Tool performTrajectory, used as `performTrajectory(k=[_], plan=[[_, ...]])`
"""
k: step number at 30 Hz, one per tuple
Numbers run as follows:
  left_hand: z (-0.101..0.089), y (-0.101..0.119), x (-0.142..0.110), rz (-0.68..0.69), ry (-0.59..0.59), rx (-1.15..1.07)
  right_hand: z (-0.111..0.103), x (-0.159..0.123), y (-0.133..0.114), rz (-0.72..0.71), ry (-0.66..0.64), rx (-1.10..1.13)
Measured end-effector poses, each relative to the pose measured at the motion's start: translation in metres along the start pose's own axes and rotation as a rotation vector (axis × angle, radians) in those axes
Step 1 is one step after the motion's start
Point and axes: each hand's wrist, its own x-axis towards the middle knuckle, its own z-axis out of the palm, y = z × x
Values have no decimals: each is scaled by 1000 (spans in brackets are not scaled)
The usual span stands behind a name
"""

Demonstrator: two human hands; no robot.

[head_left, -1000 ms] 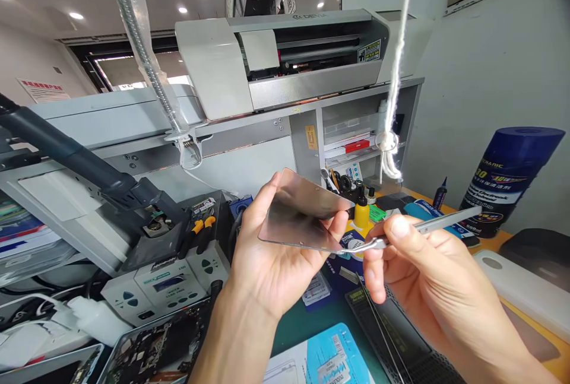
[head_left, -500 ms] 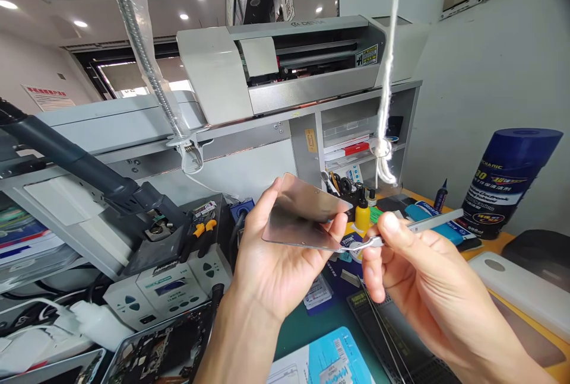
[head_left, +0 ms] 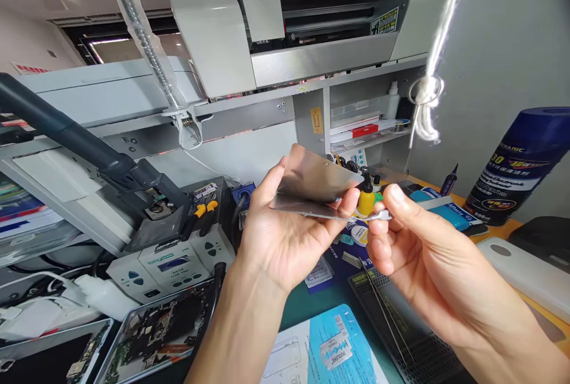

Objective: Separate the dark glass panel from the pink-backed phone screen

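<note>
My left hand (head_left: 285, 241) holds a thin shiny metal plate (head_left: 314, 182) by its edges, thumb at the left corner and fingertips under the right edge, at chest height above the bench. My right hand (head_left: 414, 253) pinches metal tweezers (head_left: 378, 216); their curved tips touch the plate's lower right edge near my left fingertips. A yellow bottle with a black cap (head_left: 366, 199) stands just behind the plate.
A grey cutting machine (head_left: 285, 22) sits on the shelf ahead. A soldering station (head_left: 173, 262) and a dark hot-air arm (head_left: 89, 152) are left. An opened phone (head_left: 155, 333) lies lower left. A blue spray can (head_left: 516, 164) stands right; a white knotted cord (head_left: 427, 99) hangs overhead.
The view has tipped downward and closer. Both hands with plate and tweezers have risen slightly in the picture, and the plate now lies flatter. The grip is unchanged.
</note>
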Motion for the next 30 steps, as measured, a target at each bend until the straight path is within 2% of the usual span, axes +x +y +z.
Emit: performTrajectory(k=[8, 14, 20, 25, 27, 30], plan=[[-4, 2, 1, -57, -154, 39, 4, -3, 0, -29, -46, -28], [-4, 1, 1, -81, -214, 24, 6, -5, -2, -44, -49, -80], [-1, 1, 0, -63, -73, 65, 6, -5, 0, -30, -35, -73], [-1, 3, 0, -92, -66, 61, 7, -6, 0, -28, -66, -121], [-3, 4, 0, -97, -107, 88, 5, -7, 0, -28, -92, -161], [-7, 7, -1, -93, -286, 150, 1, -9, 1, -19, -146, -156]])
